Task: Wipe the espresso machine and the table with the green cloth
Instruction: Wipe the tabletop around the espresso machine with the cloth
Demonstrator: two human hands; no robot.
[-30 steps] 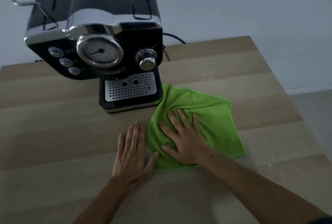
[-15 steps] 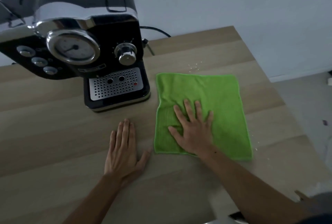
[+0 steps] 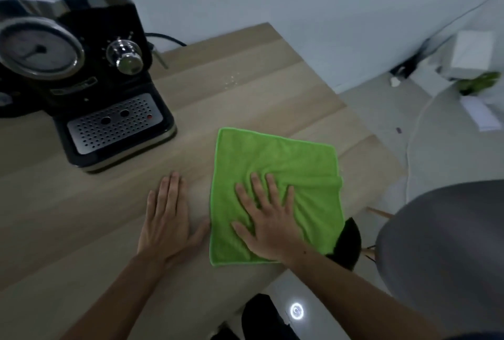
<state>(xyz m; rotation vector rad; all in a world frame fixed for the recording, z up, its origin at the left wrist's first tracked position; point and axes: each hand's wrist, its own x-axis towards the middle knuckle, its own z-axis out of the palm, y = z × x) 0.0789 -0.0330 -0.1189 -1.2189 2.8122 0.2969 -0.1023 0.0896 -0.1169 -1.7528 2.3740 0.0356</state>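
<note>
Cloth [image 3: 289, 162] farther right (under right hand [image 3: 268, 227])

My left grip [image 3: 169, 219] lies flat on the desk [image 3: 81, 230], palm down. Its fingers are straight and close together, and the thumb is spread out to the right side. My right grip [image 3: 270, 225] is just beside it, also flat and palm down. It presses on the green cloth [image 3: 286, 157] with straight fingers spread a little apart. The two thumbs point toward each other but do not touch. Both forearms are bare; the left comes in from the lower edge, the right from the lower right corner.
</note>
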